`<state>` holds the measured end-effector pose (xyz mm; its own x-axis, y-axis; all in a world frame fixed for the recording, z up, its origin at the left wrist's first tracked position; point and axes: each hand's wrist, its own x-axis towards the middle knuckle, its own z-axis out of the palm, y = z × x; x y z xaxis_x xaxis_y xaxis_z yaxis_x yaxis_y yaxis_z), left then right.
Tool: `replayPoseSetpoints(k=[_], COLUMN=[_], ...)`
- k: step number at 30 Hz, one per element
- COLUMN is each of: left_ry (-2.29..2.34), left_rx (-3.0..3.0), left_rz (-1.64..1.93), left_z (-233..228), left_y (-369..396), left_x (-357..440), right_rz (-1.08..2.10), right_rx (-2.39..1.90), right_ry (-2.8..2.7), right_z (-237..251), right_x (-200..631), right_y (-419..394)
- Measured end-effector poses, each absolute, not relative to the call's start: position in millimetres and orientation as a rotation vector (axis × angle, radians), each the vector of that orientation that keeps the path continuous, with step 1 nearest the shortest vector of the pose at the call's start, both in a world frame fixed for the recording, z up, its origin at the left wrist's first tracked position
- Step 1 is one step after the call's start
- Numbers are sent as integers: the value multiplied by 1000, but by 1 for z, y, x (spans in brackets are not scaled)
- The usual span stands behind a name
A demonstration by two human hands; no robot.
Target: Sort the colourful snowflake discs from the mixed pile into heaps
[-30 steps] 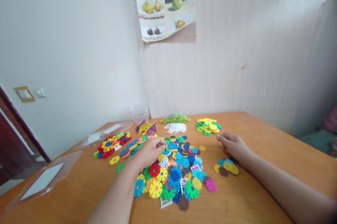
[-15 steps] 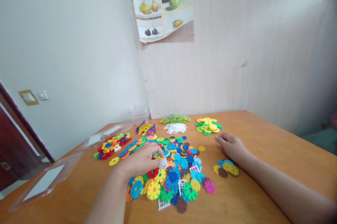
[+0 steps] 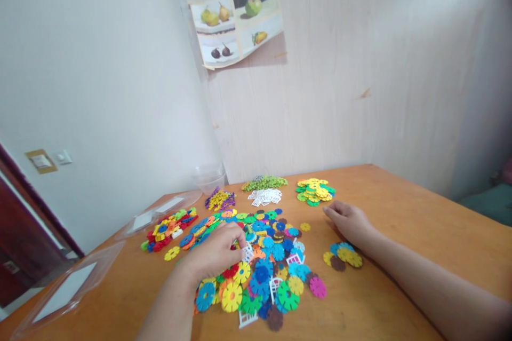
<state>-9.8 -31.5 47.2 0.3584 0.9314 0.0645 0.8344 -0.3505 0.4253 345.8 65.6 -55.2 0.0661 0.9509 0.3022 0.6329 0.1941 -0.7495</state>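
Finger and thumb of the left hand [image 3: 222, 247] seem to pinch a white lattice piece [image 3: 248, 252], near eleven o'clock in the disc heap [image 3: 262, 270]; picking out seems the step, wanting a clean lift. At two, the right hand [image 3: 348, 219] bunches its fingers, perhaps on nothing; I can't tell.

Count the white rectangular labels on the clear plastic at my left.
3: near label at left front of the table; middle label left of the brick pile; far label behind it.

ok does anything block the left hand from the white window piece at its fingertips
Nothing visible does: the left hand has its fingertips right at the edge of the white window piece. Notched discs lie around it, not between.
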Motion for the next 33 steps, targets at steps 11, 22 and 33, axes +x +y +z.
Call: replayPoseSetpoints(k=[11, 22, 33], left_ry=[1527, 1730, 1859], left_rx=[1738, 1609, 1417], left_rz=[957, 988, 834], left_z=[47, 54, 19], left_y=[-14, 64, 141], left_x=[-12, 14, 31], right_rz=[469, 470, 431], right_rx=[-1558, -1569, -1645], right_ry=[-1670, -1670, -1663], right_z=[-47, -47, -46], right_x=[341, 338, 334], right_y=[63, 63, 62])
